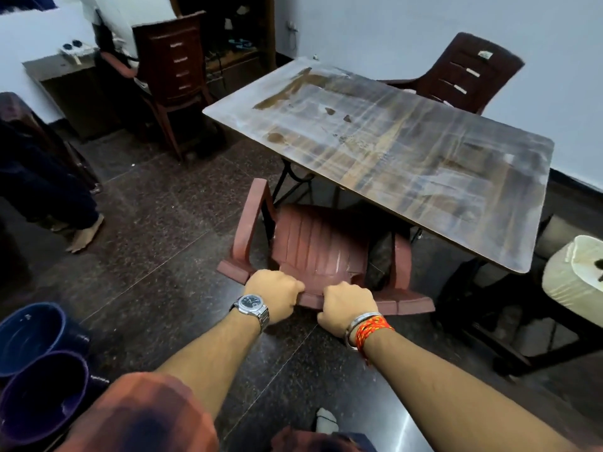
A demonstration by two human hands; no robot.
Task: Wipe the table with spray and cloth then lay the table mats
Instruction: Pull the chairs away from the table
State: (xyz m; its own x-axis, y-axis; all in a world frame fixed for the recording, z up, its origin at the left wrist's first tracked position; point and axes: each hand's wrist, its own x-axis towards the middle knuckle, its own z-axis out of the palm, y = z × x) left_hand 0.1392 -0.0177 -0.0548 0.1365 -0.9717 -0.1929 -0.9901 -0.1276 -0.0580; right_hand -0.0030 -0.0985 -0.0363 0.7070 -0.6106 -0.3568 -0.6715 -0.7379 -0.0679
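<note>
Reddish-brown plastic forms the chair (319, 243) that stands at the near edge of the worktop (391, 151), with its seat tucked partly beneath that edge and its back towards the person.

In the head view, the left hand (277, 296), with a wristwatch (249, 305) on its wrist, and the right hand (347, 306), with a bangle and red thread (368, 327), sit close together on the top rail of the chair back. Each grip is closed on that rail, knuckles up and fingers curled over its front. Holding the rail near its middle with both hands probably lets the chair slide straight without swinging. Whether it is meant to go towards the worktop or away from it cannot be told.

The worktop is dark wood grain, streaked all over with pale smears, and a few brown patches show near its far left corner. The streaks suggest the wiping is either under way or wanted. Spray, cloth and mats are not in view, so handling the chair looks like a side step to free or tidy the near edge.

A second chair (470, 73) stands at the worktop's far side by the wall, and a third chair (173, 70) stands beyond its left end. Two blue buckets (32, 337) sit on the floor well to the left of the worktop. A pale round object (574, 275) stands just off its right end.
</note>
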